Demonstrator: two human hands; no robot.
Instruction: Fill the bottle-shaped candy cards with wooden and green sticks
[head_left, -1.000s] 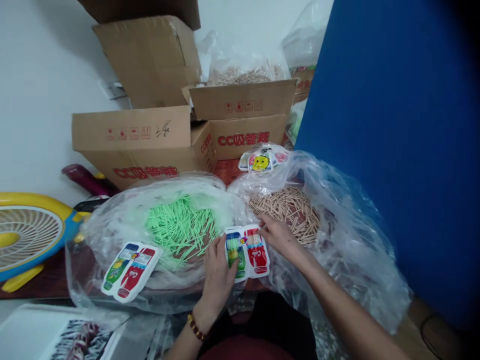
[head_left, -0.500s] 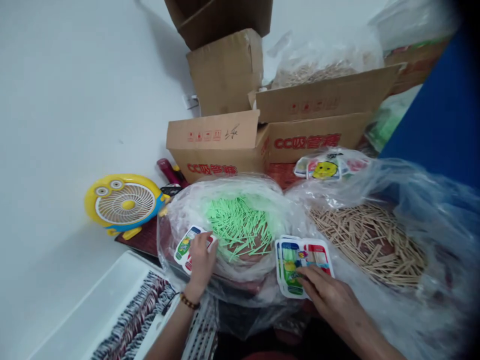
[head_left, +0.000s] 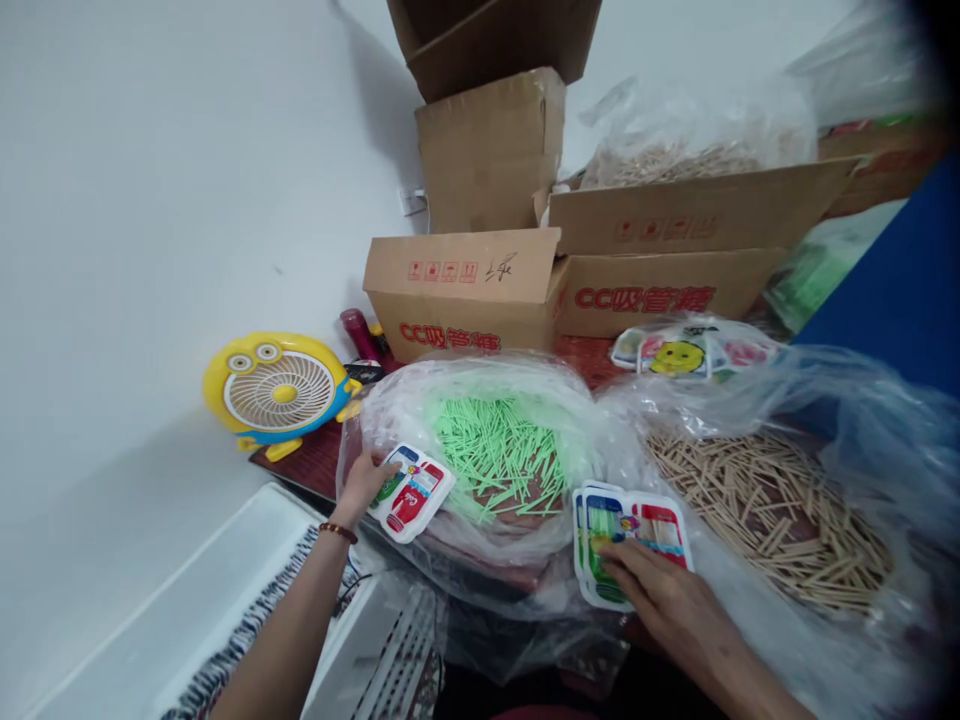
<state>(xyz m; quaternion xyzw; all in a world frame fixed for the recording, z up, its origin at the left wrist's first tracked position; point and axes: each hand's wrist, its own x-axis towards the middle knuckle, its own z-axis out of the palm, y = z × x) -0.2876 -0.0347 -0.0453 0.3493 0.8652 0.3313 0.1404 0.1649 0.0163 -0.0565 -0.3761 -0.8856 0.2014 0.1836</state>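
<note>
My left hand point(head_left: 366, 487) pinches the left edge of a white candy pack point(head_left: 415, 500), printed with a green drink and a red cola can. It is tilted over the near-left side of a clear plastic bag of bright green sticks point(head_left: 499, 450). On the right, my right hand point(head_left: 656, 580) has its fingers closed on a small stack of similar candy packs point(head_left: 609, 510). Green sticks show in the top pack's left part and light brown ones in its right. Beyond this hand lies another clear bag with brown sticks point(head_left: 772, 510). The right fingertips are partly hidden.
A yellow and blue fan point(head_left: 281, 395) stands at the table's left end, near a dark red bottle point(head_left: 360, 335). Open cardboard boxes point(head_left: 457, 270) line the back. Bagged printed packs point(head_left: 679, 357) lie before them. A white plastic bin point(head_left: 247, 560) is below left.
The view has shifted, moving the scene rightward. My left hand has moved to the pack's left edge, uncovering its red cola side. My right hand stays at the stack.
</note>
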